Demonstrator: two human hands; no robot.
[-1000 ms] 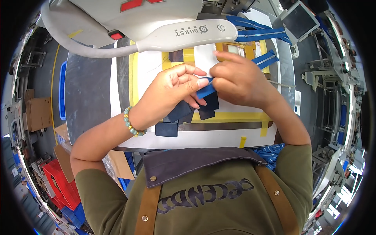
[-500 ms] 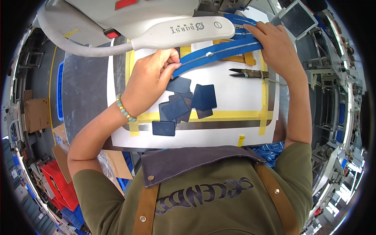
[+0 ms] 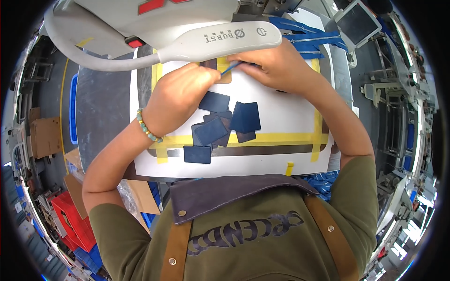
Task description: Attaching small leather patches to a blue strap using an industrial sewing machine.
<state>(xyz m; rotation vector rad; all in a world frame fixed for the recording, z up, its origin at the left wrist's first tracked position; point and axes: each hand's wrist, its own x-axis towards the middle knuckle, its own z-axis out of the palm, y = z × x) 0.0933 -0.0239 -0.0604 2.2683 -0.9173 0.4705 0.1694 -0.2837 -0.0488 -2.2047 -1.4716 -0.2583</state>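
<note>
Blue strip [image 3: 228, 69], one, thin, near sheet [image 3: 281, 105] far edge, long axis running left-near to right-far. Left hand [image 3: 180, 96] and right hand [image 3: 276, 68] pinch it closed. Six dark squares [image 3: 220, 122] mid-sheet.

Both hands meet at the far edge of the white sheet taped with yellow strips [image 3: 281, 117], beneath the white curved lamp arm [image 3: 206, 40]. The left hand [image 3: 180, 96] and right hand [image 3: 276, 65] each pinch the thin blue strap [image 3: 228, 69] between them, over a brown square patch [image 3: 224, 77]. Nearer the person than the hands, a cluster of dark blue square leather pieces [image 3: 225, 122] lies on the sheet, overlapping; one separate dark blue square [image 3: 197, 154] lies nearer still, below the left wrist. A bundle of blue straps [image 3: 304, 35] lies beyond the right hand. A grey-framed tablet screen [image 3: 356, 23] stands farther right of it.
</note>
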